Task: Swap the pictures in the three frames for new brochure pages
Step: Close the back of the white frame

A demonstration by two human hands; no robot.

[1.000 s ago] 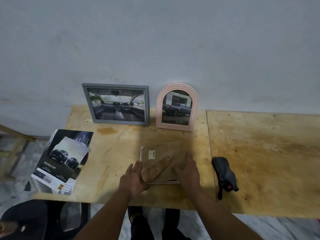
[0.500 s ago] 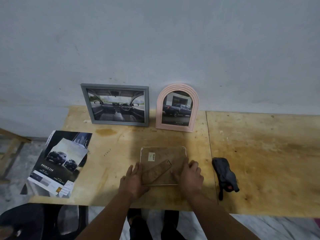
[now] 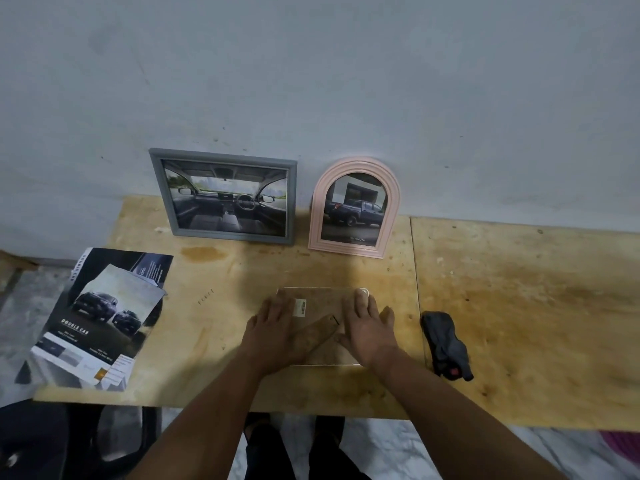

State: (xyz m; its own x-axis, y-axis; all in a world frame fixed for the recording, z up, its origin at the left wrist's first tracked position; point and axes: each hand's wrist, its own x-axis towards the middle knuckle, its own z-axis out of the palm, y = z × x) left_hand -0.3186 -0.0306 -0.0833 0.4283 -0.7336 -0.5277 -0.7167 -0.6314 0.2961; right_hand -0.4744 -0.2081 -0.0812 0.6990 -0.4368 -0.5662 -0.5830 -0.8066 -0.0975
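Note:
A third frame (image 3: pixel 320 296) lies face down on the wooden table (image 3: pixel 519 306), its brown back with a barcode sticker and a stand leg facing up. My left hand (image 3: pixel 273 332) rests flat on its left side, my right hand (image 3: pixel 369 329) flat on its right side, fingers spread. A grey rectangular frame (image 3: pixel 227 197) with a car-interior picture leans on the wall. Beside it stands a pink arched frame (image 3: pixel 355 209) with a pickup-truck picture. A car brochure (image 3: pixel 100 317) with a loose page on top lies at the table's left edge.
A dark folded cloth (image 3: pixel 445 342) with a red spot lies right of the face-down frame. A seam (image 3: pixel 415 289) splits the tabletop into two boards. A black chair (image 3: pixel 86 441) stands below the left front edge.
Both hands have slid forward from the frame's near edge onto its back, and the frame now lies flat and square on the table.

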